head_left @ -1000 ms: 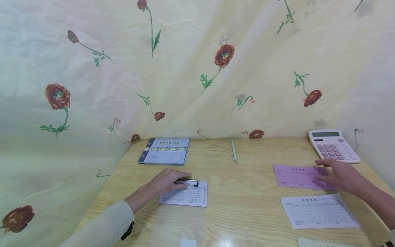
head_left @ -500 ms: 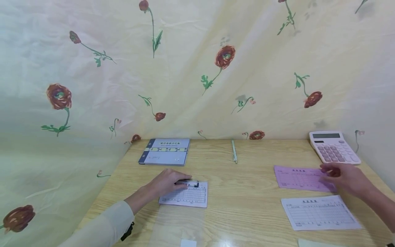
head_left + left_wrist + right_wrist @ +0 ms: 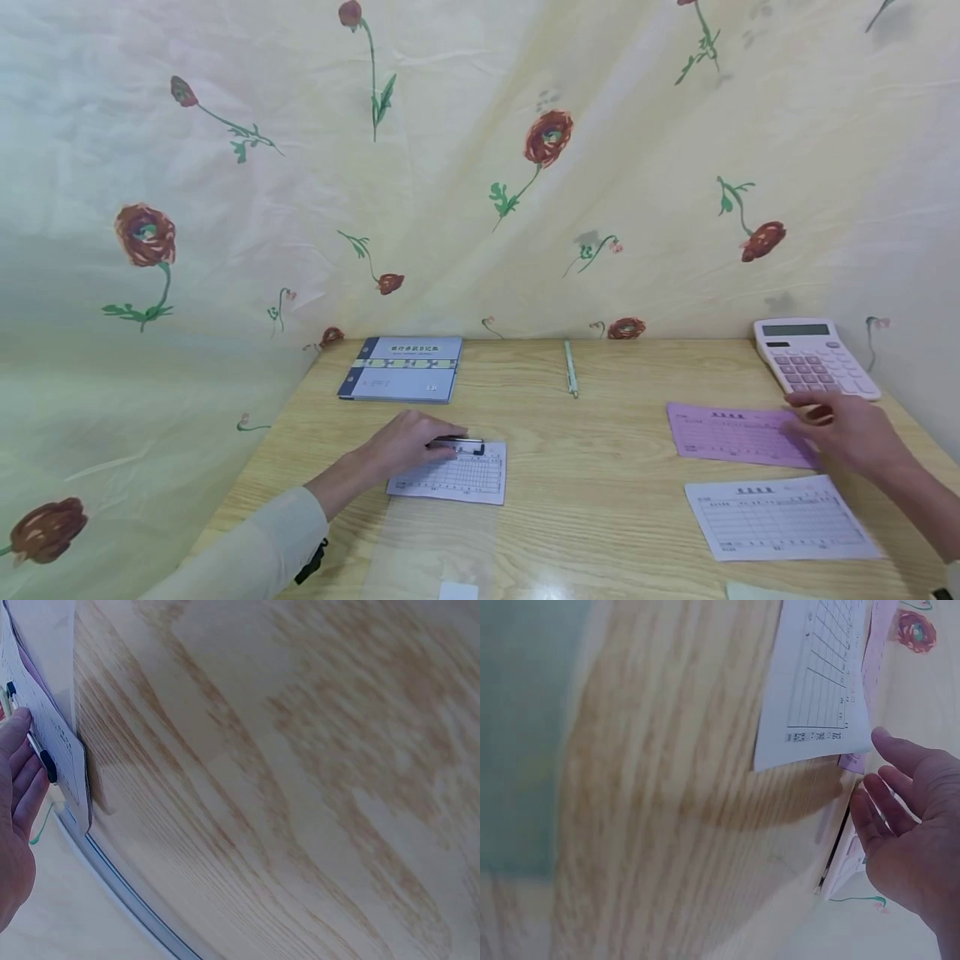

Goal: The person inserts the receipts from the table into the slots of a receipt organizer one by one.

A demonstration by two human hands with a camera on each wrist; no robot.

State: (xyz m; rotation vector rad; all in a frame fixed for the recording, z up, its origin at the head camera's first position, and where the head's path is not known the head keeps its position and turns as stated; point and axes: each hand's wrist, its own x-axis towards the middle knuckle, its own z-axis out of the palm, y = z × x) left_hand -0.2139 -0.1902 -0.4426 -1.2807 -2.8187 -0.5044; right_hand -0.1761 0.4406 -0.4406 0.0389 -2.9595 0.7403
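My left hand [image 3: 401, 446] pinches the metal clip [image 3: 471, 443] of a clear clipboard [image 3: 431, 550] lying on the table. Under that clip is a white printed form [image 3: 465, 479]. In the left wrist view, the thumb lies over the clip and the fingers are behind it. My right hand [image 3: 851, 433] is at the right end of a pink printed slip [image 3: 731, 433], thumb over its edge, fingers loosely bent. In the right wrist view a gap shows between thumb and fingers; the slip looks flat on the table.
A white printed slip [image 3: 780, 517] lies nearer than the pink one, with a pale green sheet [image 3: 765, 592] at the bottom edge. A calculator [image 3: 813, 358] stands behind the right hand. A blue-and-white account book [image 3: 401, 379] and a pen [image 3: 571, 371] lie at the back, before a flowered curtain [image 3: 450, 167].
My right hand has shifted slightly right along the pink slip, and its fingers have bent in from a more spread pose. The left hand stays on the clip.
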